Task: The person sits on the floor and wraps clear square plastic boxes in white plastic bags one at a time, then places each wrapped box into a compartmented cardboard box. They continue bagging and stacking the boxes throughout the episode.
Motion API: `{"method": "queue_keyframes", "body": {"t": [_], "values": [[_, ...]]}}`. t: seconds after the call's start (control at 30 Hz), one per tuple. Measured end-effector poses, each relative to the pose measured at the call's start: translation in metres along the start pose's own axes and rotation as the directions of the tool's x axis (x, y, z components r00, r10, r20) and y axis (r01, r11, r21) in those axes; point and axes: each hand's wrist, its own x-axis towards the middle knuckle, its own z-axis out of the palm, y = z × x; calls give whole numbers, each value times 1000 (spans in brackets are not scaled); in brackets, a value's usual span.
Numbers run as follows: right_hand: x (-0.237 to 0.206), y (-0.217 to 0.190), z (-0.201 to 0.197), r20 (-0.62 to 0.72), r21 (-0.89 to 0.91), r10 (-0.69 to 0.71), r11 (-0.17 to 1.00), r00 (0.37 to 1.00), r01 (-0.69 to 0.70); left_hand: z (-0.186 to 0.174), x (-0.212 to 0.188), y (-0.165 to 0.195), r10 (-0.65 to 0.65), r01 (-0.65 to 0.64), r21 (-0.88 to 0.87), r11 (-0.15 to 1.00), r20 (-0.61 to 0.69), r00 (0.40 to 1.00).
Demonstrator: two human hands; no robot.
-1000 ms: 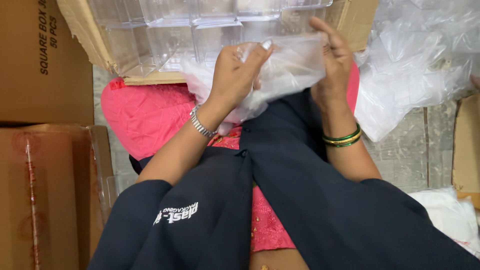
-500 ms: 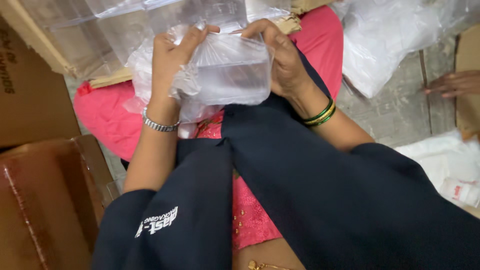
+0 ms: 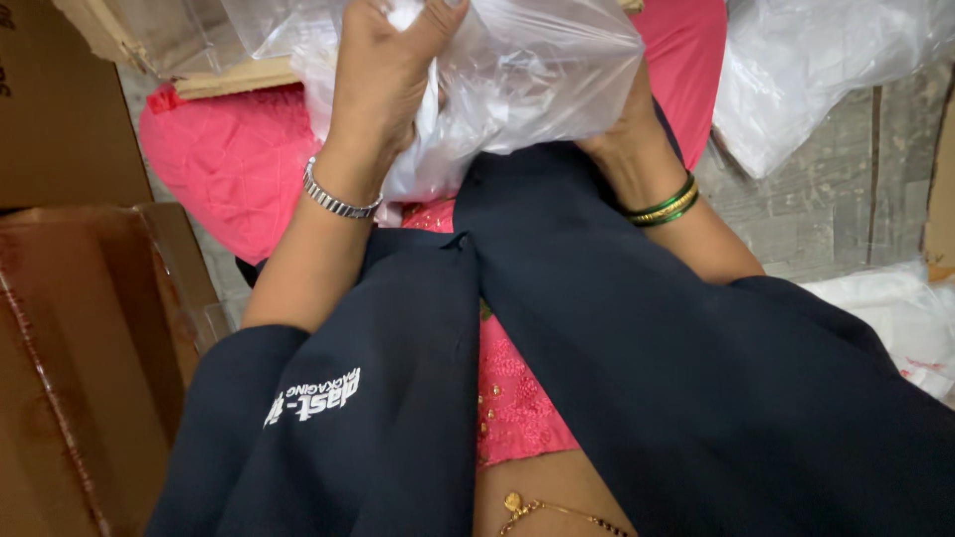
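A clear plastic bag [image 3: 517,80] is gripped by the curled left hand [image 3: 383,75]; the right hand [image 3: 622,129], largely hidden behind it, cannot be judged. A cardboard box [image 3: 80,368] is seen below-left, more plastic bags [image 3: 806,70] rightward.

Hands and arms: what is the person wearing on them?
The left hand has a silver metal link bracelet at the wrist. The right hand has thin green and gold bangles at the wrist. Both upper arms are covered by wide dark navy sleeves; the left one bears white printed lettering.
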Motion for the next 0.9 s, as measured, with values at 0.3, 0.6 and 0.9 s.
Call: {"method": "queue_keyframes", "body": {"t": [0.3, 0.6, 0.9], "values": [[-2, 3, 3, -53, -51, -54, 997, 997, 51, -22, 3, -27, -102, 104, 15, 994, -92, 991], [-15, 12, 10, 65, 112, -48, 993, 997, 41, -45, 17, -66, -3, 26, 119, 993, -183, 983], [3, -5, 19, 77, 65, 126, 989, 989, -131, -17, 1, -36, 17, -22, 233, 972, 23, 1000]]}}
